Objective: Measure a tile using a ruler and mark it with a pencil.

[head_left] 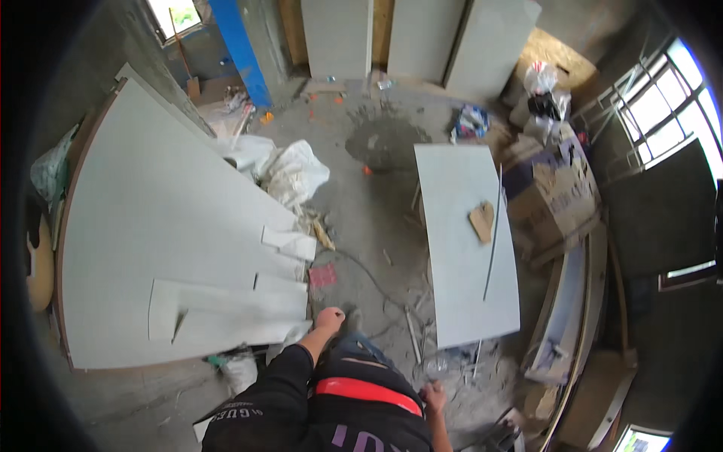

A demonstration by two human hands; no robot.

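Observation:
My left hand (330,319) is held in front of my body with its fingers curled, just off the near right corner of a large pale board (188,203). Whatever it may hold is too small to tell. Low at my right side hangs my right hand (434,395), its fingers also bent in; their inside is hidden. Ahead of that hand stands a narrower white panel (463,271), bearing a tan wooden piece (482,221) and a long thin metal bar (493,233). Pale offcut strips (290,242) lie on the large board.
A crumpled white sheet (294,172) and a pink square (323,275) lie beside the large board. A dark cable (369,275) crosses the gritty floor. Cardboard boxes (553,196) crowd the right side. Tall panels (422,41) lean on the far wall near a blue post (241,53).

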